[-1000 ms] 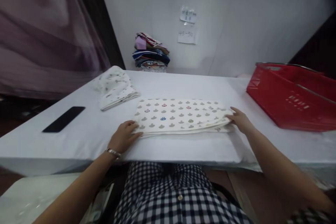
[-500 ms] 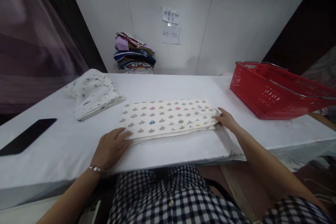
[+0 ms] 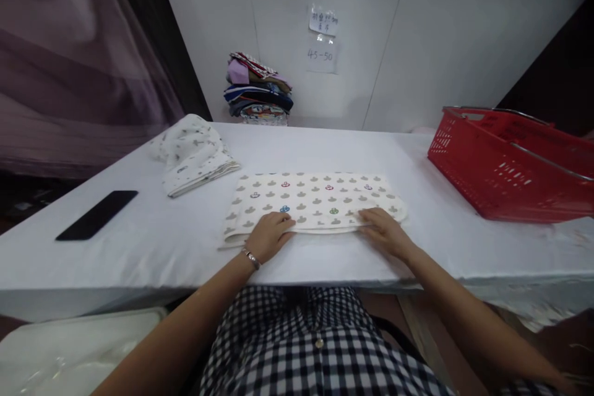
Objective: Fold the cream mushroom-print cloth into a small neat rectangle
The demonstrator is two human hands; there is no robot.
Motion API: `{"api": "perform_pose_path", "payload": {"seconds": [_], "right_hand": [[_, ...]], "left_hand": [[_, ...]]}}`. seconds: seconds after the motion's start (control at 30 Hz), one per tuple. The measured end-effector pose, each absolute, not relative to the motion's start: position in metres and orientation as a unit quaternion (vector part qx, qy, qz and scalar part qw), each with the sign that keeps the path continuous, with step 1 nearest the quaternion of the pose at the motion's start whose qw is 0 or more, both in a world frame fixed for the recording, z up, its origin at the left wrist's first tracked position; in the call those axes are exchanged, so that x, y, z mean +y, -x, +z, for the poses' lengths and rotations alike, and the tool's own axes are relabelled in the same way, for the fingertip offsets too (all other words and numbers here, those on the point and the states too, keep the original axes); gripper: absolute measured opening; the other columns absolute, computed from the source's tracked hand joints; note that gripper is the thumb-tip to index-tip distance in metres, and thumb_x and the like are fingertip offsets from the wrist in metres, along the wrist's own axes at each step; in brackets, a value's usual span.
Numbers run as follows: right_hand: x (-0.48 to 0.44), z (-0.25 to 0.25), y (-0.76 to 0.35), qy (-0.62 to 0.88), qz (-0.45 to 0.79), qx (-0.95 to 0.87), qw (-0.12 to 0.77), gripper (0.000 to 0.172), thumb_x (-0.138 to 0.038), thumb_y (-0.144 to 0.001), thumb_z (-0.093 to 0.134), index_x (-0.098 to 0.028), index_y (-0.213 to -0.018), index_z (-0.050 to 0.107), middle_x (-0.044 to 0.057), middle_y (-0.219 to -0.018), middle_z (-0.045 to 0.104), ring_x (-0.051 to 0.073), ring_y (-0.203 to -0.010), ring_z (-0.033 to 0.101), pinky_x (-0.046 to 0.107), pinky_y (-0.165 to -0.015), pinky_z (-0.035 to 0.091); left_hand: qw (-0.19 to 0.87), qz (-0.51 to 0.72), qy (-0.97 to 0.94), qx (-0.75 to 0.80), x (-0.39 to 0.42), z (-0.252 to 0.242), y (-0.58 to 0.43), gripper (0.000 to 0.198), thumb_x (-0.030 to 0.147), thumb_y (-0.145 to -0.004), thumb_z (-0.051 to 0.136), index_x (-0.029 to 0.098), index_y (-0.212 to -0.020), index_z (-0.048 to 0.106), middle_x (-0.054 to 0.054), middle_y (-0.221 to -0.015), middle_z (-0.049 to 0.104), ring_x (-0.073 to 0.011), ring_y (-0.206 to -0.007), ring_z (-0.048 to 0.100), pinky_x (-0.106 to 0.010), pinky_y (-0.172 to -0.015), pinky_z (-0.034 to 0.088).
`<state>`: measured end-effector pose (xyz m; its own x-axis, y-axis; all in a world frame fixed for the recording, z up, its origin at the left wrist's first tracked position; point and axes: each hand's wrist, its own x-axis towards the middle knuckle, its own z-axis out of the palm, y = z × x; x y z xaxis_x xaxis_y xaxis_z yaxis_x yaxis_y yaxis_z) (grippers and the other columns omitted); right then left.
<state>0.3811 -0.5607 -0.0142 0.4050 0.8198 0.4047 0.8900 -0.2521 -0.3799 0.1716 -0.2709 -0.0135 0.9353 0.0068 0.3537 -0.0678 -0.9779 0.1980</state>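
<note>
A folded cream cloth lies flat on the table, printed with grey motifs and a few coloured ones. Its layers part slightly at the front left corner. My left hand is at the front edge left of the middle, fingers over the cloth and thumb at the edge, closed on it. Farther right along the same edge, my right hand holds the cloth in a similar way, fingertips on top and thumb below.
On the white-covered table lie a black phone and a rumpled white printed cloth. A red basket stands at the right. Folded fabrics are stacked against the back wall, below paper signs.
Both hands have moved inward along the cloth's front edge, from its corners towards the middle. The camera view has shifted; the cloth stays folded.
</note>
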Motion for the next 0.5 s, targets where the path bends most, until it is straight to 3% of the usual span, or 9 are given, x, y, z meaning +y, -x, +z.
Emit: {"api": "perform_pose_path", "payload": {"seconds": [0.23, 0.5], "right_hand": [[-0.523, -0.019, -0.367, 0.753, -0.056, -0.589, 0.290, 0.031, -0.039, -0.088, 0.049, -0.025, -0.113, 0.062, 0.010, -0.107, 0.063, 0.024, -0.099, 0.057, 0.043, -0.086, 0.047], [-0.511, -0.021, -0.356, 0.756, -0.120, -0.582, 0.276, 0.025, -0.026, -0.091, 0.044, -0.022, -0.104, 0.065, 0.010, -0.098, 0.062, 0.024, -0.092, 0.055, 0.039, -0.080, 0.048]], "left_hand": [[0.156, 0.180, -0.971, -0.006, -0.270, -0.012, -0.173, 0.030, 0.042, -0.088, 0.046, 0.022, -0.101, 0.064, -0.006, -0.103, 0.063, -0.0200, -0.094, 0.055, -0.038, -0.084, 0.044], [0.138, 0.175, -0.975, 0.027, -0.281, -0.015, -0.180, 0.027, 0.037, -0.088, 0.046, 0.024, -0.103, 0.064, -0.006, -0.102, 0.061, -0.0199, -0.092, 0.052, -0.037, -0.082, 0.042]]}}
